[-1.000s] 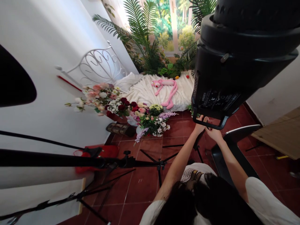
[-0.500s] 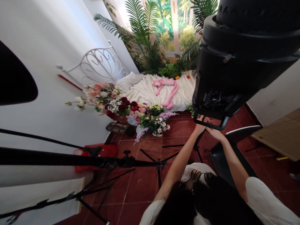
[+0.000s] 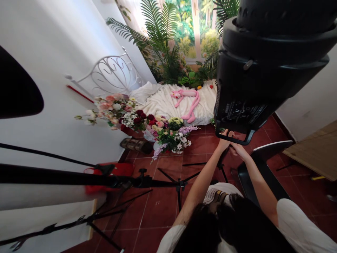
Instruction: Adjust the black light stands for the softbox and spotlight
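A large black studio light looms at the upper right, with a U-shaped handle on its lower end. Just under that handle, my left hand closes around the dark upper part of the light stand. My right hand meets it from the other side, fingers bent against the same stand. The handle and the light's body hide part of the fingers, so the exact spot each grips is unclear. Below the hands, the stand's legs spread on the floor.
A black chair stands close to my right arm, near a wooden board. Another black stand crosses the left side. Flowers, a pink plush toy on a white blanket, and palm leaves lie ahead.
The studio light has shifted slightly to the left. My hands have moved a little left with it, and my right fingers have bent more at the stand.
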`<state>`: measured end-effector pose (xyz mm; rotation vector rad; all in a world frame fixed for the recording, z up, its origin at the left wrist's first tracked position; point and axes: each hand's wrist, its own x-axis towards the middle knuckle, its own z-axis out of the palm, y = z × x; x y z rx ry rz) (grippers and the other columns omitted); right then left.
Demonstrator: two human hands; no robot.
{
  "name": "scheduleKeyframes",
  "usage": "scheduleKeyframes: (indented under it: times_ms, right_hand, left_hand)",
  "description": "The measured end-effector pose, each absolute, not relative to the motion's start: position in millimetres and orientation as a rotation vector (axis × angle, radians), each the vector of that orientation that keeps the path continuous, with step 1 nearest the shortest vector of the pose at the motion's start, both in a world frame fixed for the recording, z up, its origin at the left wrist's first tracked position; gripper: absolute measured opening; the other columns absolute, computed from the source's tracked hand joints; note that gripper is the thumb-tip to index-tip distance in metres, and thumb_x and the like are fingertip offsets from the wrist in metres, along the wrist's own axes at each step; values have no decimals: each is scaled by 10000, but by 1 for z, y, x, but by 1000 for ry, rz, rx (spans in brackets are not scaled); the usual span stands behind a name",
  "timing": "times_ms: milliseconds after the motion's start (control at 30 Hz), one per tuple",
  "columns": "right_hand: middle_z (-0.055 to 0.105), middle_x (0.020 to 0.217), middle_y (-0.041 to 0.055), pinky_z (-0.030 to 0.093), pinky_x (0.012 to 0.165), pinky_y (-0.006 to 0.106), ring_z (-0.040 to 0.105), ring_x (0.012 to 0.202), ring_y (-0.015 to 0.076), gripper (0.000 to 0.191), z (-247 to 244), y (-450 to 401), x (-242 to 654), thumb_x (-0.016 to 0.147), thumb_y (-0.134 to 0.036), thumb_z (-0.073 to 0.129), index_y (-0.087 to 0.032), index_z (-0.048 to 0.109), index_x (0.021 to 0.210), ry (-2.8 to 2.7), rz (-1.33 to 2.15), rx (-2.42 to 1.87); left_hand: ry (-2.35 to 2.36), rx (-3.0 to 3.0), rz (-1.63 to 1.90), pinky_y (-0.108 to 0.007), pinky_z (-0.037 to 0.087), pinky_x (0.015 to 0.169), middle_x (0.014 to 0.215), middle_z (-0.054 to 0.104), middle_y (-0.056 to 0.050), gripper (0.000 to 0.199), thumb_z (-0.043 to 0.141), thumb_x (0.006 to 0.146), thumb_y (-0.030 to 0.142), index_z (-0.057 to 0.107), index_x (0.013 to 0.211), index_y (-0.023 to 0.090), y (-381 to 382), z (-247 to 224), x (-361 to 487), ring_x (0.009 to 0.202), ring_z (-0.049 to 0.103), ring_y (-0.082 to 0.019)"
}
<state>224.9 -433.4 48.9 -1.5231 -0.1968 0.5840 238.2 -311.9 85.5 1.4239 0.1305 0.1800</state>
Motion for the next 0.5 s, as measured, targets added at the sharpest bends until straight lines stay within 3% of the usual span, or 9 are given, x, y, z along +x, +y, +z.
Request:
scheduleKeyframes:
  times_ms: [133,300,500]
  right_hand:
    - [330,432,-80,160,384,214,222,388,52,614,45,-432,225,757,-757,624,-228,389,554,-190,538,-1515]
    - [315,424,-78,169,372,213,235,371,46,631,47,-427,223,738,-758,649,-228,379,526,-167,517,-1493]
    - [307,410,-69,162,360,220,234,371,53,664,52,-422,219,689,-791,663,-234,360,494,-132,477,-1469]
  left_hand:
    - [134,1407,178,-253,468,643,676,576,11,376,723,821,505,623,918,156,-312,93,236,612,506,-110]
    - [160,1385,144,-254,470,668,607,510,31,321,727,837,447,606,844,150,-312,100,232,604,491,-107]
    - [168,1419,167,-264,487,689,600,509,32,356,707,843,503,626,906,162,-311,102,229,639,534,-131]
